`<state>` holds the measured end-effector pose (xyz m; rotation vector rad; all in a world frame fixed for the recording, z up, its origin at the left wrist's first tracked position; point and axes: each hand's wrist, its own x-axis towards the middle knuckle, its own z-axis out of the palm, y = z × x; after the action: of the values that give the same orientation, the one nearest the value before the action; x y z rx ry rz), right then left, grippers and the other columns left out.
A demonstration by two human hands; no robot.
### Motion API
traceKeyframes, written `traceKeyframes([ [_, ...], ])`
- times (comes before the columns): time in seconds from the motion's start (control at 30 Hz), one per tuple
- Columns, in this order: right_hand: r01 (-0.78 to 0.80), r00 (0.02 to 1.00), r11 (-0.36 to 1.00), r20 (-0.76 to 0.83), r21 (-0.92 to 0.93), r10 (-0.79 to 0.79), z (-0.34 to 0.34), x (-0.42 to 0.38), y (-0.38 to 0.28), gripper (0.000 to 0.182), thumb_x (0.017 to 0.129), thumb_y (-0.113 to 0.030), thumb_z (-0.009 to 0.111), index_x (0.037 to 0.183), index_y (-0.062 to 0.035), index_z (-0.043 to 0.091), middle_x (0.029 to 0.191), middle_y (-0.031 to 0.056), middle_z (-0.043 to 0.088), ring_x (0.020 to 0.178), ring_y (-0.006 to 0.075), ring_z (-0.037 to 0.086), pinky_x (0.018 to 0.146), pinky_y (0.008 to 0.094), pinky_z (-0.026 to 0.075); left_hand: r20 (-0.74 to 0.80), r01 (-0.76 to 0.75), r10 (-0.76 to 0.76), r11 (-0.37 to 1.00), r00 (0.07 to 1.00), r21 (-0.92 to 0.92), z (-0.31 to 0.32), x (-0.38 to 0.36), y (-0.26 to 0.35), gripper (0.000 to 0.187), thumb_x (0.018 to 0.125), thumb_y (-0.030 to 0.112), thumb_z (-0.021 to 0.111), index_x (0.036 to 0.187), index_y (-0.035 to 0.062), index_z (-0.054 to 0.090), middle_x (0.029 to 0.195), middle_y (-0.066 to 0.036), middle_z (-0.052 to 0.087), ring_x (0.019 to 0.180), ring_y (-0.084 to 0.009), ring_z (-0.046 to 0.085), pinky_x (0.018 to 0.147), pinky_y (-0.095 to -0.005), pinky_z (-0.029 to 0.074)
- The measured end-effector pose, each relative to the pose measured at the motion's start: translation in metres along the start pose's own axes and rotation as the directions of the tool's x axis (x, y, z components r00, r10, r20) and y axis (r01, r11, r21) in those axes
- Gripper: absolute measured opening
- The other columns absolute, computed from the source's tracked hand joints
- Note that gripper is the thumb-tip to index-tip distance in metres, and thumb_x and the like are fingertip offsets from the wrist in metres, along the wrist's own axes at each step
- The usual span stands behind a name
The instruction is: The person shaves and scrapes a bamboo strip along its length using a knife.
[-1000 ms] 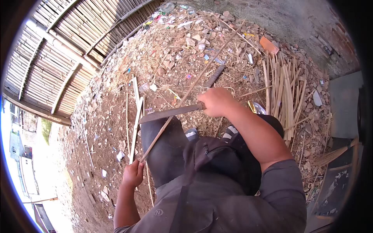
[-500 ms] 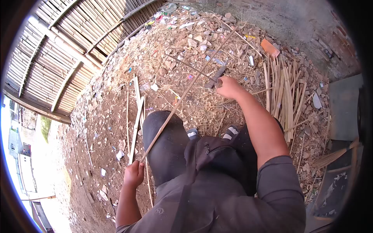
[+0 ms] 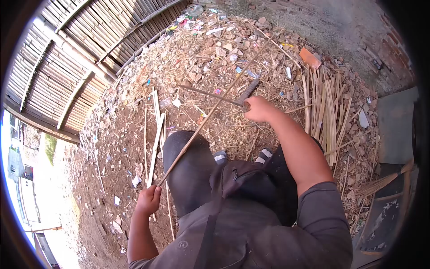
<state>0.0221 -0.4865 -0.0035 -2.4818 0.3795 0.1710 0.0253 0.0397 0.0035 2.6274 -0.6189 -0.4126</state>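
Grips the near end of a long thin stick (image 3: 184,151) in the left hand (image 3: 148,200), between 7 and 8 o'clock, fingers curled snugly round it, forearm (image 3: 142,240) rising from 7 o'clock. Slants the stick across the left knee (image 3: 201,145) toward 1 o'clock. Holds a long knife (image 3: 233,101) in the right hand (image 3: 260,109), at 2 o'clock, fingers wrapped round its handle end, arm (image 3: 300,152) stretched forward from 4 o'clock. Points the knife toward 10 o'clock, crossing the stick in view; cannot tell whether touching.
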Motion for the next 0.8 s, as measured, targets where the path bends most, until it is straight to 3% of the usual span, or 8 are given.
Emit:
traceKeyframes([
  [0.03, 0.082, 0.993, 0.996, -0.088, -0.018, -0.084, 0.006, -0.005, -0.008, 0.031, 0.075, -0.024, 0.07, 0.099, -0.0049, 0.07, 0.095, 0.0221, 0.071, 0.089, 0.0398, 0.069, 0.079, 0.0476, 0.055, -0.001, -0.007, 0.007, 1.0, 1.0, 0.005, -0.001, -0.001, -0.003, 0.039, 0.103, 0.033, 0.053, 0.082, -0.0003, 0.054, 0.066, -0.026, 0.056, 0.067, -0.0492, 0.058, 0.06, -0.0514, 0.045],
  [0.17, 0.203, 0.978, 0.935, 0.008, -0.29, -0.21, 0.002, -0.032, -0.045, 0.028, 0.075, -0.02, 0.069, 0.098, -0.0053, 0.07, 0.09, 0.0203, 0.071, 0.083, 0.0398, 0.069, 0.075, 0.0499, 0.055, -0.007, -0.012, 0.013, 1.0, 1.0, 0.024, -0.003, 0.0, -0.005, 0.04, 0.103, 0.032, 0.053, 0.081, -0.0004, 0.055, 0.066, -0.026, 0.057, 0.067, -0.0498, 0.058, 0.06, -0.0519, 0.045],
  [0.27, -0.022, 0.997, 0.995, -0.074, 0.101, 0.03, 0.01, 0.017, 0.026, 0.028, 0.075, -0.019, 0.067, 0.099, -0.0056, 0.07, 0.087, 0.0196, 0.071, 0.082, 0.0393, 0.069, 0.075, 0.049, 0.054, -0.013, -0.016, 0.016, 1.0, 1.0, 0.016, 0.003, 0.002, -0.006, 0.038, 0.103, 0.03, 0.052, 0.081, -0.0005, 0.055, 0.066, -0.026, 0.056, 0.068, -0.0503, 0.058, 0.061, -0.0531, 0.045],
  [0.43, 0.134, 0.961, 0.981, -0.222, -0.137, -0.162, 0.008, -0.014, -0.009, 0.025, 0.075, -0.019, 0.067, 0.097, -0.0069, 0.07, 0.088, 0.0202, 0.071, 0.084, 0.0397, 0.069, 0.076, 0.0485, 0.054, -0.01, -0.025, 0.026, 0.999, 1.0, 0.024, -0.005, -0.003, 0.0, 0.038, 0.104, 0.03, 0.052, 0.081, -0.0005, 0.055, 0.068, -0.028, 0.057, 0.069, -0.0508, 0.058, 0.062, -0.0537, 0.045],
  [0.53, 0.159, 0.987, 0.93, 0.018, -0.331, -0.163, -0.009, -0.041, -0.051, 0.028, 0.075, -0.019, 0.068, 0.1, -0.0074, 0.071, 0.095, 0.0212, 0.071, 0.09, 0.0395, 0.069, 0.08, 0.0484, 0.054, -0.004, -0.011, 0.011, 0.999, 1.0, 0.038, -0.005, -0.004, -0.001, 0.037, 0.103, 0.031, 0.053, 0.085, -0.0007, 0.056, 0.068, -0.027, 0.059, 0.069, -0.0504, 0.06, 0.062, -0.0533, 0.046],
  [0.67, -0.22, 0.929, 0.942, -0.239, 0.254, 0.282, -0.009, 0.021, 0.056, 0.034, 0.074, -0.021, 0.072, 0.104, -0.0072, 0.071, 0.092, 0.0215, 0.071, 0.087, 0.0393, 0.069, 0.079, 0.046, 0.055, 0.002, 0.041, -0.041, 0.999, 0.999, 0.016, -0.002, -0.008, -0.008, 0.037, 0.102, 0.032, 0.054, 0.087, -0.0005, 0.059, 0.069, -0.026, 0.06, 0.069, -0.0492, 0.061, 0.062, -0.0524, 0.047],
  [0.77, -0.054, 0.91, 0.993, -0.405, 0.106, 0.092, -0.01, 0.009, 0.071, 0.031, 0.074, -0.022, 0.072, 0.1, -0.0061, 0.07, 0.09, 0.021, 0.071, 0.084, 0.039, 0.069, 0.078, 0.0461, 0.054, 0.003, 0.039, -0.039, 0.992, 0.999, 0.119, -0.015, -0.011, -0.007, 0.037, 0.102, 0.033, 0.054, 0.086, -0.0003, 0.059, 0.072, -0.026, 0.061, 0.072, -0.0486, 0.062, 0.064, -0.0519, 0.048],
  [0.8, -0.057, 0.936, 0.996, -0.344, 0.062, 0.075, -0.01, 0.005, 0.061, 0.03, 0.075, -0.023, 0.072, 0.101, -0.007, 0.07, 0.092, 0.0205, 0.071, 0.087, 0.0388, 0.069, 0.079, 0.0472, 0.055, 0.01, 0.037, -0.038, 0.994, 0.999, 0.102, -0.017, -0.009, -0.005, 0.038, 0.102, 0.033, 0.054, 0.086, -0.0006, 0.059, 0.072, -0.026, 0.061, 0.072, -0.0487, 0.062, 0.064, -0.0521, 0.048],
])
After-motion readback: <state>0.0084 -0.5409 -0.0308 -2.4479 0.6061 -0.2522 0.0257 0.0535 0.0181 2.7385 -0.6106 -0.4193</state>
